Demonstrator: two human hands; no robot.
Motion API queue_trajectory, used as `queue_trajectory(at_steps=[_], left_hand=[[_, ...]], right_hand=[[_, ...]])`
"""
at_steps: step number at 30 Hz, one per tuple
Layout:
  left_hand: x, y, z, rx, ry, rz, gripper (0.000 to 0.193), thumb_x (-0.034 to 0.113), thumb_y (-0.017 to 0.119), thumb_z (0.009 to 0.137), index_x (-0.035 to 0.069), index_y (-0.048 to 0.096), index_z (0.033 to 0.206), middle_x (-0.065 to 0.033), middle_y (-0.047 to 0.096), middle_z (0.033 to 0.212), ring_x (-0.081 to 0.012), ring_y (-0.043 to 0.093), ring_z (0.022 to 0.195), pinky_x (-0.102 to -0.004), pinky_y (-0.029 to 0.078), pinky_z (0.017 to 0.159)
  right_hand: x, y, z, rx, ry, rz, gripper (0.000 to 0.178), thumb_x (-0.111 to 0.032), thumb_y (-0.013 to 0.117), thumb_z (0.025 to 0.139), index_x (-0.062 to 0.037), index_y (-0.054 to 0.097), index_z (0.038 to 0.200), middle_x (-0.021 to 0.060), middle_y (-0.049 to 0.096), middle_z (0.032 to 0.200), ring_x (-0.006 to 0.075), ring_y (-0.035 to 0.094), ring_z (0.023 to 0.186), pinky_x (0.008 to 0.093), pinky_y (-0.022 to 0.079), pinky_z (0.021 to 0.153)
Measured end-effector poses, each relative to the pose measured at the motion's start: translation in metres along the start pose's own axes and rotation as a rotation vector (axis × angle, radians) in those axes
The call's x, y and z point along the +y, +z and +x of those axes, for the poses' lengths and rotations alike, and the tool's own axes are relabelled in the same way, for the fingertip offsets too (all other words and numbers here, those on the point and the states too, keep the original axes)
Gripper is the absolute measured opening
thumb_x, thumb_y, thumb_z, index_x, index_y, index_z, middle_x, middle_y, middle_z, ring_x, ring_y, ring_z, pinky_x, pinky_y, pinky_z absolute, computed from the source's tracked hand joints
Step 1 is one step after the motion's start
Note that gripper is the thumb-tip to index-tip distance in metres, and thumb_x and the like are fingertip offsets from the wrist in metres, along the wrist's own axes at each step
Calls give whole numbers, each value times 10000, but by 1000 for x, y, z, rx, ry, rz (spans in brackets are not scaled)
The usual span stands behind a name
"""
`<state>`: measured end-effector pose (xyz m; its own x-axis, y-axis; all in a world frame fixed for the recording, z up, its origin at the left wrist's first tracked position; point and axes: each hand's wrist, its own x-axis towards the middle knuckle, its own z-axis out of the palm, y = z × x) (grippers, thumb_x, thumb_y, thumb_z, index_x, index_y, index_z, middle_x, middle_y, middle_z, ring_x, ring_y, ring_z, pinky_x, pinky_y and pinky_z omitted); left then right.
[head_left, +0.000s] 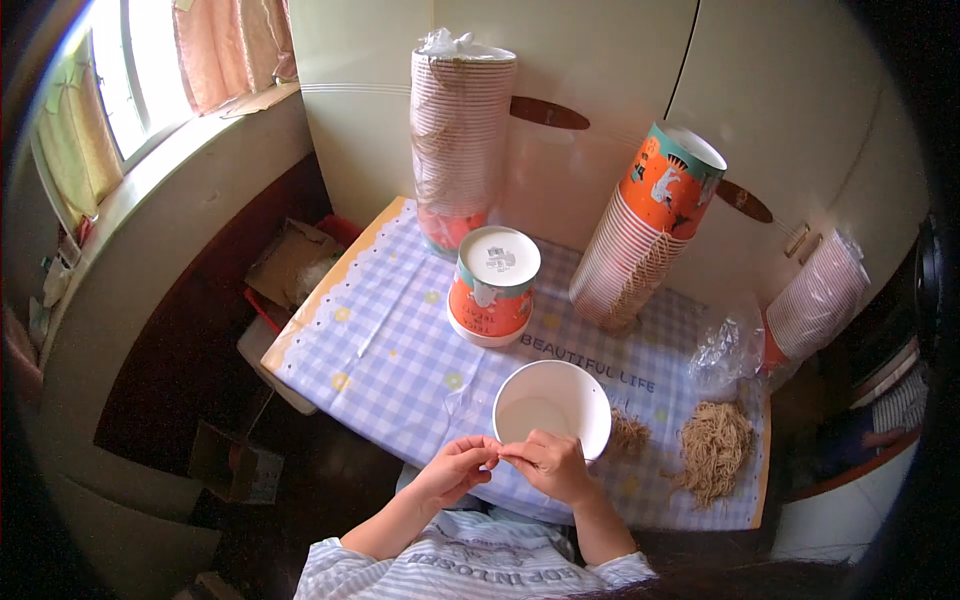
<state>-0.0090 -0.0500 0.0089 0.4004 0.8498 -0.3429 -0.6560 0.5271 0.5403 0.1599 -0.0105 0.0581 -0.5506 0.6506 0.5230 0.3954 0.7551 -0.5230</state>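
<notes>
Both hands meet at the near rim of a white paper bucket (562, 392), which stands mouth up on the table and shows its inside. My left hand (460, 470) is closed in a pinch, and so is my right hand (552, 466), fingertips almost touching. Whatever lies between them is too small to make out. The right hand overlaps the bucket's rim; I cannot tell if it touches. Just right of the bucket lies a small bunch of tan strings (629, 432). Farther right is a larger heap of tan strings (716, 452). Beyond the bucket, an orange printed bucket (490, 312) stands upside down.
A tall stack of nested buckets (458, 130) in plastic stands back left. Another stack (625, 255) leans back right, with strings along its side. A wrapped stack (818, 295) and crumpled plastic bag (725, 355) are at the right edge. A checked cloth (395, 345) covers the table.
</notes>
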Motion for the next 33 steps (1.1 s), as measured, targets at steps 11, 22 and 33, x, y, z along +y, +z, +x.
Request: queue_trajectory(at_steps=[11, 22, 33], left_hand=[[-10, 1, 2, 8, 327, 455, 73, 70, 575, 831, 40, 561, 896, 23, 539, 819, -29, 466, 731, -173, 373, 637], [-11, -2, 5, 83, 416, 512, 80, 77, 593, 824, 31, 537, 859, 11, 541, 830, -42, 466, 733, -184, 377, 649], [-12, 2, 5, 30, 500, 451, 84, 40, 591, 809, 20, 527, 860, -7, 544, 826, -36, 478, 701, -181, 389, 608]], right_hand=[[0, 0, -2, 4, 142, 56, 92, -136, 695, 686, -105, 642, 755, 37, 518, 650, 203, 552, 593, 320, 437, 512], [3, 0, -4, -30, 301, 254, 104, -135, 669, 731, -58, 613, 775, 68, 596, 779, 226, 595, 702, 317, 473, 607], [5, 0, -6, -43, 405, 341, 78, -80, 635, 769, -12, 614, 801, 54, 605, 746, 107, 547, 620, 236, 437, 555]])
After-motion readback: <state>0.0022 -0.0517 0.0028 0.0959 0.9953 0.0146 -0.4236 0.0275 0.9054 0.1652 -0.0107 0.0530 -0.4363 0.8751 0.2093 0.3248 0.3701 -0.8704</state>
